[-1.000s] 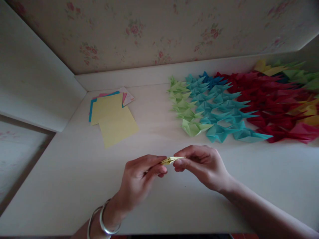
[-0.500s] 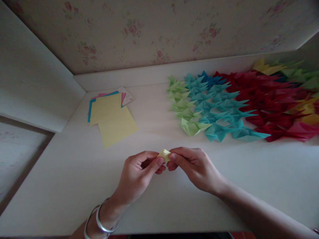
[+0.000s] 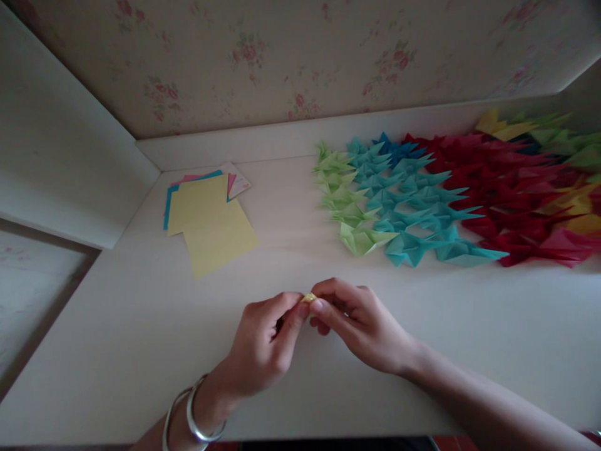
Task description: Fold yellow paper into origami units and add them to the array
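Observation:
A small piece of folded yellow paper (image 3: 308, 297) is pinched between my two hands over the white desk. My left hand (image 3: 270, 335) grips its left side with thumb and forefinger; silver bangles circle that wrist. On the right side, the thumb and fingers of my right hand (image 3: 361, 326) close on it. Only a little of the paper shows, as the fingertips cover most of it. Beyond the hands to the left lie yellow paper sheets (image 3: 220, 241), overlapping blue and pink ones.
Rows of folded paper cranes in light green (image 3: 361, 238), teal (image 3: 408, 247) and red (image 3: 511, 232) cover the back right of the desk (image 3: 117, 351). Yellow and green ones stand farther right. A floral wall (image 3: 282, 69) rises behind, and a white panel (image 3: 61, 125) on the left.
My fingertips have come closer together around the folded paper and cover more of it. It sits slightly lower. The left hand has shifted a little to the right.

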The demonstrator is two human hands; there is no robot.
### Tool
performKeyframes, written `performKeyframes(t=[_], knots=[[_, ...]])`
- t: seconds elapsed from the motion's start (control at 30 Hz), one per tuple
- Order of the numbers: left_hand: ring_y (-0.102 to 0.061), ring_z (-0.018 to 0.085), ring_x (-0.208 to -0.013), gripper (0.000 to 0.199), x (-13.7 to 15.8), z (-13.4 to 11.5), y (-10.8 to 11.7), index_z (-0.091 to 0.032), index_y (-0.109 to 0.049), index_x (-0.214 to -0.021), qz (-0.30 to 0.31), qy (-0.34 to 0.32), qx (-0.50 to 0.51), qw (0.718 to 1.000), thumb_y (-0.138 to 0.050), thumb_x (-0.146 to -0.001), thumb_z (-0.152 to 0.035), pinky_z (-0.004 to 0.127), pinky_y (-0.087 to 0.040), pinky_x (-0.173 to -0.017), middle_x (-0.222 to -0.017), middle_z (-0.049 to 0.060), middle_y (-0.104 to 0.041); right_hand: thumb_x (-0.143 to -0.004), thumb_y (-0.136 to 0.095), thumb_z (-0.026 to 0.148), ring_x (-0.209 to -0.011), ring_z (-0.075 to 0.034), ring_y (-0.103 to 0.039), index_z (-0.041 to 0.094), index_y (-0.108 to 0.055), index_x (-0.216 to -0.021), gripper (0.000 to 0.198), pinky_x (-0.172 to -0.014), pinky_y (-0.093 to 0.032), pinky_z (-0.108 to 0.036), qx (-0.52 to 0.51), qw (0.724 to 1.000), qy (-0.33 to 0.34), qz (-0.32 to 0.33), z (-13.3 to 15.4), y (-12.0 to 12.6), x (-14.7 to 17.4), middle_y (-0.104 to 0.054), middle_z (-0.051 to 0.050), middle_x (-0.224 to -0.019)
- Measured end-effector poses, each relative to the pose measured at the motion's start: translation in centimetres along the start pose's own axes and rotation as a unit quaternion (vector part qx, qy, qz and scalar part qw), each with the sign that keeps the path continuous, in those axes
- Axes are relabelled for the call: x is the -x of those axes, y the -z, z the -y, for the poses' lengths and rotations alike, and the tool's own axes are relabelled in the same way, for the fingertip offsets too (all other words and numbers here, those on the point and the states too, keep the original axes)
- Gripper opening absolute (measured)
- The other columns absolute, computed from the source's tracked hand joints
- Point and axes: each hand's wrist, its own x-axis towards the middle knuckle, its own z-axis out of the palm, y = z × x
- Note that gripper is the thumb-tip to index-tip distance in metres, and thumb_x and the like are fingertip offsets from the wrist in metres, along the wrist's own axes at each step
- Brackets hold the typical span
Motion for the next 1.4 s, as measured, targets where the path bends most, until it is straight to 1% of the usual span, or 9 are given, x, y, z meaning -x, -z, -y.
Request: performKeyframes(t=[0.1,0.23,0.4,0.6,0.77,0.93,1.13,1.27,1.4], knots=[[-0.043,0.011,-0.052,0.027,0.0,-0.3,-0.1,-0.018,-0.066,-0.082,0.022,0.013,0.024,0.999,-0.047,-0.098,-0.03,0.022,-0.033,-0.05,-0.061,-0.002,-0.056,-0.099,-0.048,0.033,-0.056,-0.01,-0.06,0.018,-0.059,-0.092,0.02,-0.057,-0.05,-0.02,0.009,0.999,0.019,-0.026,-0.3,-0.6,0.2,-0.058,0.002,-0.063],[-0.037,0.01,-0.049,0.029,0.1,-0.2,-0.1,-0.018,-0.062,-0.082,0.045,0.025,0.039,0.998,-0.044,-0.1,-0.032,0.023,-0.029,-0.049,-0.056,-0.005,-0.042,-0.099,-0.046,0.029,-0.06,-0.01,-0.058,0.018,-0.058,-0.091,0.018,-0.058,-0.05,-0.02,0.003,0.999,0.034,-0.038,-0.2,-1.1,0.5,-0.058,0.001,-0.07],[-0.033,0.008,-0.047,0.03,0.1,0.3,0.0,-0.019,-0.053,-0.078,0.09,0.028,0.043,0.995,-0.04,-0.102,-0.032,0.022,-0.028,-0.048,-0.055,-0.008,-0.036,-0.099,-0.047,0.033,-0.056,-0.01,-0.053,0.018,-0.058,-0.083,0.024,-0.053,-0.042,-0.02,0.029,0.998,0.015,-0.045,-0.3,-0.9,0.3,-0.055,0.003,-0.063],[-0.033,0.008,-0.049,0.032,0.1,0.3,-0.1,-0.02,-0.046,-0.072,0.1,0.029,0.018,0.994,-0.042,-0.101,-0.031,0.022,-0.027,-0.048,-0.055,-0.008,-0.034,-0.1,-0.043,0.027,-0.051,-0.009,-0.048,0.018,-0.056,-0.085,0.022,-0.05,-0.037,-0.021,0.102,0.992,0.063,-0.048,-0.7,-1.0,0.5,-0.054,0.003,-0.062],[-0.036,0.007,-0.046,0.031,-0.1,0.2,-0.4,-0.019,-0.054,-0.078,0.072,0.051,0.048,0.995,-0.042,-0.102,-0.034,0.02,-0.03,-0.047,-0.052,-0.008,-0.038,-0.1,-0.046,0.03,-0.051,-0.009,-0.05,0.018,-0.058,-0.083,0.024,-0.05,-0.039,-0.019,0.079,0.992,0.051,-0.081,-0.8,-1.0,0.3,-0.054,0.003,-0.061],[-0.044,0.007,-0.042,0.028,-0.2,0.8,-0.5,-0.019,-0.059,-0.089,-0.02,0.096,0.105,0.99,-0.045,-0.101,-0.041,0.018,-0.034,-0.041,-0.054,-0.007,-0.049,-0.102,-0.042,0.028,-0.062,-0.009,-0.062,0.02,-0.058,-0.109,0.019,-0.06,-0.049,-0.019,0.025,0.998,0.052,-0.031,-0.8,-0.5,0.0,-0.065,0.001,-0.075],[-0.057,0.009,-0.054,0.025,0.3,1.4,-0.6,-0.022,-0.06,-0.109,-0.074,0.048,0.15,0.985,-0.043,-0.102,-0.038,0.02,-0.046,-0.049,-0.074,-0.001,-0.063,-0.102,-0.042,0.023,-0.064,-0.009,-0.064,0.021,-0.057,-0.109,0.016,-0.062,-0.05,-0.019,0.024,0.995,0.073,-0.068,-1.0,-0.3,0.2,-0.068,0.001,-0.076],[-0.062,0.012,-0.059,0.017,0.2,1.3,-0.2,-0.022,-0.063,-0.106,-0.067,0.051,0.17,0.982,-0.053,-0.098,-0.034,0.02,-0.05,-0.05,-0.071,-0.001,-0.065,-0.101,-0.046,0.021,-0.067,-0.009,-0.067,0.024,-0.048,-0.121,0.02,-0.064,-0.053,-0.019,0.025,0.992,0.105,-0.07,-1.3,-0.3,0.1,-0.068,0.003,-0.076],[-0.064,0.012,-0.063,0.012,0.0,1.0,0.5,-0.024,-0.065,-0.103,-0.041,0.047,0.234,0.97,-0.057,-0.097,-0.028,0.019,-0.054,-0.052,-0.074,-0.002,-0.066,-0.1,-0.048,0.018,-0.068,-0.008,-0.068,0.025,-0.049,-0.119,0.02,-0.062,-0.053,-0.017,0.026,0.989,0.138,-0.044,-1.2,-0.2,0.2,-0.068,0.001,-0.087]])
